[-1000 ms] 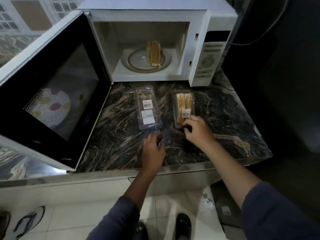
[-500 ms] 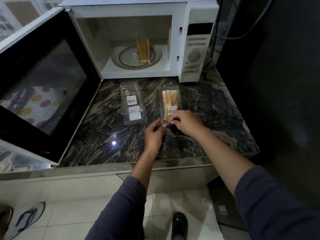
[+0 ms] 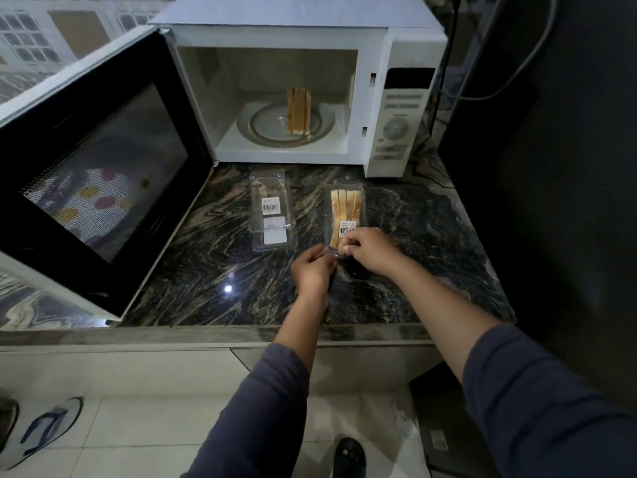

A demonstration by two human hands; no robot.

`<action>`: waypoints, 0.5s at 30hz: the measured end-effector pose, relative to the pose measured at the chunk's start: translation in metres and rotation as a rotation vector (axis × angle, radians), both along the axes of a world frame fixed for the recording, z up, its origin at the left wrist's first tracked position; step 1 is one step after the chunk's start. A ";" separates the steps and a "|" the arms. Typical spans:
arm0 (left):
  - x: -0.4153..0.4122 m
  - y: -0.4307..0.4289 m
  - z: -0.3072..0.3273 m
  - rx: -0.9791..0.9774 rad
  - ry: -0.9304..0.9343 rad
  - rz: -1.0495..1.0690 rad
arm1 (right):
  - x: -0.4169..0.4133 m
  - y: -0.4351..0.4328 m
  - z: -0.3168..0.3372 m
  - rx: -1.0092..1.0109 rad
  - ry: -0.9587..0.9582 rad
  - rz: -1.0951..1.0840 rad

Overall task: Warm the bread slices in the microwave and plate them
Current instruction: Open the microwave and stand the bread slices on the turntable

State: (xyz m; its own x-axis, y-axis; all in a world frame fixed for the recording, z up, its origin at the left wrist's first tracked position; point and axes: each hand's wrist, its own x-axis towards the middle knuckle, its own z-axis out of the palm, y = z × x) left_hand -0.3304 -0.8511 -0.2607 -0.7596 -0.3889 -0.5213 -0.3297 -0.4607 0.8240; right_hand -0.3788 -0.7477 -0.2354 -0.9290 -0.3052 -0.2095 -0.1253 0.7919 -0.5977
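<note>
The microwave [image 3: 396,108] stands at the back of the counter [image 3: 431,243] with its door [image 3: 100,167] swung wide to the left. Inside, a stack of bread [image 3: 299,110] stands on edge on the turntable [image 3: 265,125]. In front of the oven lie two clear packs, side by side and apart: the left pack [image 3: 274,210] (labels on its lid, contents hard to make out) and the right pack [image 3: 345,212], which holds more slices [image 3: 346,207] lying lengthwise. Both hands meet at the near end of the right pack. The left hand [image 3: 312,270] has its fingers curled and pinches the pack's near left corner, while the right hand [image 3: 368,250] pinches the near edge just under the barcode label, fingertips bent in tight. The pack rests on the counter. On the floor at lower left lies a slipper [image 3: 41,431].
</note>
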 end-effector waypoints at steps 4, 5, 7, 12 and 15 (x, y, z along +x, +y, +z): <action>-0.005 0.003 0.001 0.069 -0.044 0.044 | -0.006 0.001 0.002 -0.012 -0.047 -0.004; -0.005 0.004 0.001 0.064 -0.055 0.049 | -0.007 0.001 0.003 -0.010 -0.056 -0.002; -0.006 0.005 0.002 0.046 -0.071 0.047 | -0.008 0.001 0.005 -0.007 -0.071 0.001; -0.006 0.002 0.002 0.020 -0.070 0.012 | -0.009 -0.002 0.020 -0.093 -0.096 0.041; -0.009 0.001 0.000 -0.022 -0.077 0.009 | -0.015 -0.006 0.047 -0.179 -0.049 0.033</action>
State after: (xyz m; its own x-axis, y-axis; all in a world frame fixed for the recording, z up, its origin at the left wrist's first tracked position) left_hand -0.3393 -0.8505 -0.2603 -0.7139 -0.4076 -0.5694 -0.3886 -0.4458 0.8064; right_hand -0.3937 -0.7534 -0.1880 -0.9077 -0.3720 -0.1941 -0.1166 0.6680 -0.7349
